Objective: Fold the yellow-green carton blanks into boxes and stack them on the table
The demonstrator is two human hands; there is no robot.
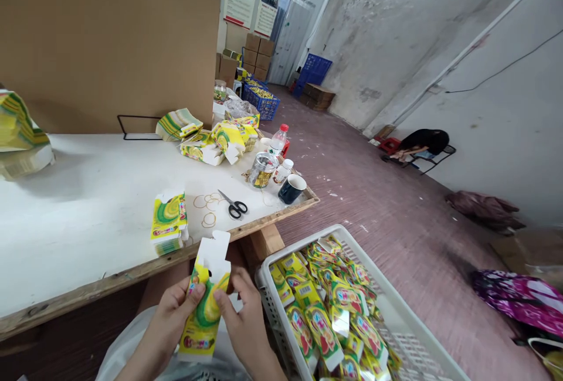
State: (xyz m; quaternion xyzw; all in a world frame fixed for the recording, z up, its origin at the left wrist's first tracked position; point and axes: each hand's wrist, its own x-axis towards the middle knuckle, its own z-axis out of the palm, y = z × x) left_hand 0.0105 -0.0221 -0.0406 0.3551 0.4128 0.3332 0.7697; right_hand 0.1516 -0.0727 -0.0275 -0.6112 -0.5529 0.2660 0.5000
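Between my two hands is a yellow-green printed carton [205, 310], its white end flaps standing up at the top. My left hand [173, 313] grips its left edge, thumb on the printed face. On the other side my right hand [243, 310] pinches the right edge, thumb on the front. A small stack of similar flat cartons [169, 217] sits on the table just beyond my hands. To my right, a white plastic basket [404, 310] holds many printed cartons [323, 322].
Rubber bands [209, 220] and black-handled scissors [237, 208] lie near the wooden table edge [281, 215]. A dark mug [291, 190], a jar [263, 171] and bottles [278, 142] stand at the corner. Carton bundles [229, 140] lie farther back. A person [424, 142] sits bent over by the wall.
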